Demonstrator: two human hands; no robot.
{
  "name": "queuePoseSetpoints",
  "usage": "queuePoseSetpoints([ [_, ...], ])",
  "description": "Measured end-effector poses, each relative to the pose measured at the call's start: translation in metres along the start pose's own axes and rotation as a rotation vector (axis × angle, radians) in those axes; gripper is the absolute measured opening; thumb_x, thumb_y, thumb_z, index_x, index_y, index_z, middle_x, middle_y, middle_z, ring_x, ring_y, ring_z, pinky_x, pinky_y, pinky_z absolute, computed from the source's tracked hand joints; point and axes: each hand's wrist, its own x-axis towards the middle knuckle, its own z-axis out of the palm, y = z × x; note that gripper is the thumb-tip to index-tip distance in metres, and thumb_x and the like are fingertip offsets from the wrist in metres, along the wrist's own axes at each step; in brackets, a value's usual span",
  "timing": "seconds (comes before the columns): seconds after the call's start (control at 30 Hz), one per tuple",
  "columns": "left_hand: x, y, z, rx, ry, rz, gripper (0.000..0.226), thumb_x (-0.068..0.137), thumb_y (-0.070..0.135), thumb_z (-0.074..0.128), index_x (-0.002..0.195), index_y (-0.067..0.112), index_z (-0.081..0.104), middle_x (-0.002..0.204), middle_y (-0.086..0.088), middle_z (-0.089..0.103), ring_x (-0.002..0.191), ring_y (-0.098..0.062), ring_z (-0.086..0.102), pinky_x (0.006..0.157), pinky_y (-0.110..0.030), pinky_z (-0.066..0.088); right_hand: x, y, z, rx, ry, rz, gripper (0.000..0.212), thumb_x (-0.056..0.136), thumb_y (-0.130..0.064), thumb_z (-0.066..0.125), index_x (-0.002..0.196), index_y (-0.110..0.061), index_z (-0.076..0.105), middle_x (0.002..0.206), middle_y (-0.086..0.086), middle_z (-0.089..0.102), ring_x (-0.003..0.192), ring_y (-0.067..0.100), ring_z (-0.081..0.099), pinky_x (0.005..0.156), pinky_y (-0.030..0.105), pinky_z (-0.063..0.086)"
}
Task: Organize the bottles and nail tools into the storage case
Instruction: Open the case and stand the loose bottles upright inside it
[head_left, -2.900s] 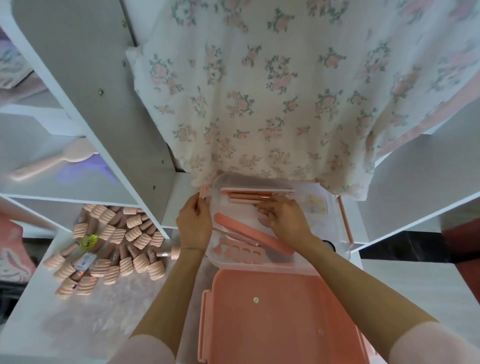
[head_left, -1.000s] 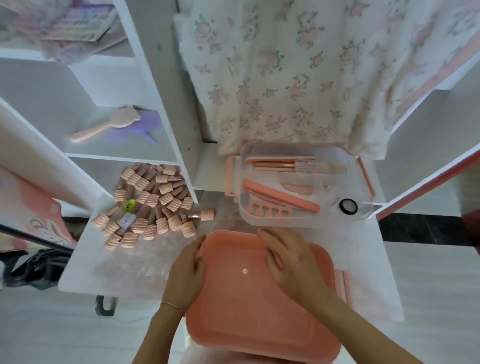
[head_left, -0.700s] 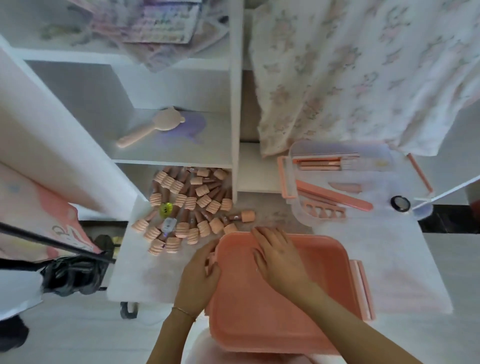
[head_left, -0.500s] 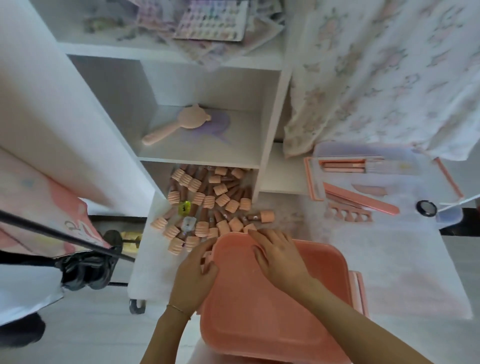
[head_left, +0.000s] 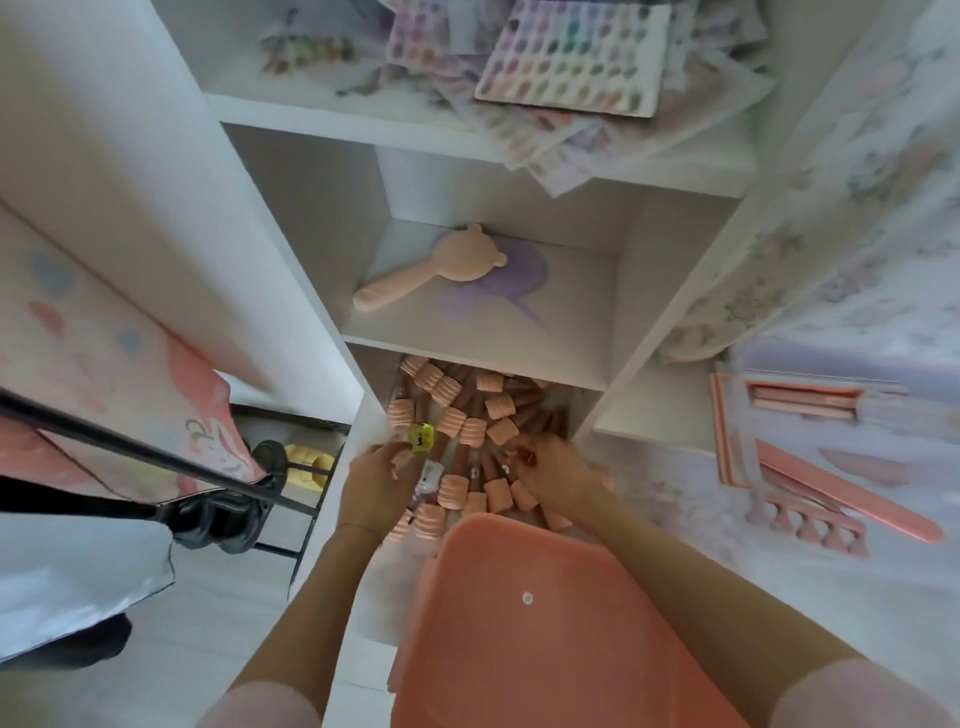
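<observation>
Left hand (head_left: 376, 480): placed at the left edge of the bottle pile; the fingers are curled among the bottles near a yellow-capped item (head_left: 421, 436); whether anything is actually gripped cannot be told.
Bottles (head_left: 460, 431): many small bottles with ribbed pink caps are seen lying in a loose heap on the white surface (head_left: 649, 499), partly under the lowest shelf, between and beyond the two hands.
Right hand (head_left: 553, 470): laid on the right side of the heap; the fingers are bent down onto the bottles; a definite grasp cannot be confirmed.
Storage case (head_left: 545, 623): the pink case is set on the surface just nearer than the pile, its smooth pink panel facing up, touching the nearest bottles.
Shelf unit (head_left: 483, 322): a pink bear-shaped brush (head_left: 436, 270) is observed on the middle shelf; colour charts (head_left: 571, 52) are stacked above.
Clear tray (head_left: 831, 431): located at the right, well apart from the hands; a pink nail file (head_left: 852, 493), toe separators (head_left: 810, 525) and slim pink tools (head_left: 800, 400) are held in it.
</observation>
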Motion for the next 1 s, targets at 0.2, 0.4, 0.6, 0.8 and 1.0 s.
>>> queuePoseSetpoints([
  [0.2, 0.020, -0.001, 0.024, 0.113, -0.079, -0.001, 0.033, 0.084, 0.026, 0.063, 0.114, 0.011, 0.061, 0.116, -0.012, 0.057, 0.097, -0.028, 0.056, 0.081, -0.032, 0.044, 0.029, 0.000, 0.029, -0.246, -0.086, -0.028, 0.033, 0.091, -0.040, 0.044, 0.111, -0.018, 0.056, 0.122, 0.008, 0.055, 0.113, 0.026, 0.050, 0.095, 0.037, 0.037],
  [0.4, 0.012, -0.003, 0.028, 0.169, -0.060, 0.079, 0.036, 0.085, 0.019, 0.061, 0.118, 0.010, 0.056, 0.125, -0.012, 0.051, 0.112, -0.029, 0.049, 0.088, -0.034, 0.044, 0.034, -0.003, 0.039, -0.250, -0.097, -0.011, 0.036, 0.092, -0.040, 0.039, 0.121, -0.024, 0.053, 0.132, 0.013, 0.041, 0.118, 0.031, 0.043, 0.097, 0.038, 0.036],
  [0.6, 0.004, -0.008, 0.021, 0.016, -0.056, 0.032, 0.042, 0.083, 0.019, 0.064, 0.123, 0.009, 0.053, 0.131, -0.009, 0.047, 0.111, -0.027, 0.051, 0.089, -0.031, 0.041, 0.036, -0.008, 0.041, -0.170, -0.124, 0.003, 0.029, 0.091, -0.033, 0.045, 0.110, -0.013, 0.054, 0.128, 0.016, 0.038, 0.115, 0.032, 0.043, 0.090, 0.039, 0.041],
  [0.8, -0.020, 0.001, -0.006, -0.356, 0.045, 0.027, 0.015, 0.081, 0.012, 0.065, 0.090, 0.018, 0.056, 0.083, 0.009, 0.060, 0.081, -0.010, 0.056, 0.072, -0.017, 0.043, 0.021, -0.007, 0.029, 0.125, 0.017, 0.052, 0.019, 0.086, -0.028, 0.055, 0.095, -0.011, 0.053, 0.094, 0.007, 0.063, 0.088, 0.023, 0.059, 0.073, 0.023, 0.045],
  [1.0, -0.065, 0.012, -0.019, -0.594, 0.068, 0.015, 0.014, 0.083, 0.016, 0.064, 0.085, 0.027, 0.056, 0.092, 0.003, 0.064, 0.089, -0.019, 0.061, 0.078, -0.033, 0.051, -0.043, -0.019, -0.005, 0.581, 0.361, -0.043, 0.020, 0.081, -0.018, 0.066, 0.091, -0.028, 0.051, 0.079, -0.016, 0.058, 0.072, -0.008, 0.054, 0.062, 0.001, 0.039],
])
